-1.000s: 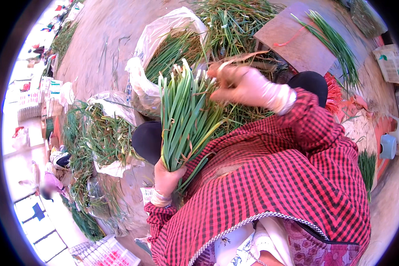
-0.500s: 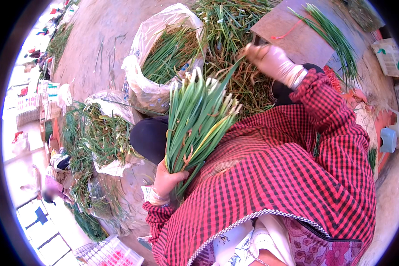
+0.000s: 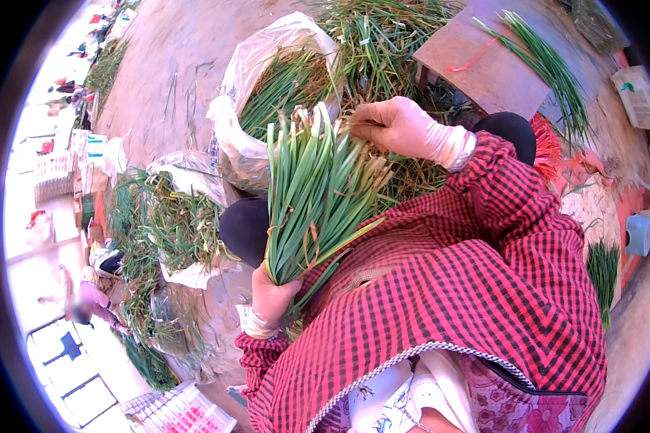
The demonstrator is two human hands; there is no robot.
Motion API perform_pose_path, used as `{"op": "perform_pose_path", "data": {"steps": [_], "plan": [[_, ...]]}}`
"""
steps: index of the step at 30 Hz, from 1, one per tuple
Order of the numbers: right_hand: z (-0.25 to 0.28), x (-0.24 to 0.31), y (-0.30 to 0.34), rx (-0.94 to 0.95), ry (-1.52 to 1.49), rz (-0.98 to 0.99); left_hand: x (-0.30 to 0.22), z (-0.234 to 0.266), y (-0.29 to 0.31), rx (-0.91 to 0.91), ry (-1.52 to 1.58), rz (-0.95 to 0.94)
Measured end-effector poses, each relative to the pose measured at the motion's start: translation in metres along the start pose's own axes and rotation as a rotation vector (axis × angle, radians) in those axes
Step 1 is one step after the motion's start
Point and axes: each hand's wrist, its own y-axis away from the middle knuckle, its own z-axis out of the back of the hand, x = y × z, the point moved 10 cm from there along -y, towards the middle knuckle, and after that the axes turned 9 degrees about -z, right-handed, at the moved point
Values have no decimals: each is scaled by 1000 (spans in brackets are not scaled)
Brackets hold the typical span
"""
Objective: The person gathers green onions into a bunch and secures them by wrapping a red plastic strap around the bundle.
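Note:
My left hand [image 3: 273, 297] grips the lower end of a thick bundle of green chives [image 3: 314, 196], held upright in front of my red checked jacket. My right hand [image 3: 399, 128], in a pale glove, pinches thin stalks at the bundle's upper right edge, by the white root ends. A heap of loose chives [image 3: 383, 43] lies on the ground just beyond it.
A clear plastic bag [image 3: 263, 65] full of chive trimmings stands ahead on the left. A wooden board [image 3: 484, 68] with a few long chives and a red band lies at upper right. More bagged greens [image 3: 184, 224] sit on the left, and another person [image 3: 83, 303] crouches far left.
My right hand came back from the loose heap near the board to the top of the bundle. The bundle stays upright in my left hand.

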Motion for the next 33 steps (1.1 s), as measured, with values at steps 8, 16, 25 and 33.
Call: {"op": "perform_pose_path", "data": {"steps": [8,16,25,33], "plan": [[110,-80,3,-391,2,-254,-5,6,3,6,-202,-136],[25,17,3,118,-27,183,-28,-4,-4,-16,-541,-278],[-3,-10,43,327,42,-145,-94,8,7,-183,-1350,-790],[109,-97,27,-203,817,-139,-88,7,8,-81,-1414,-821]]}}
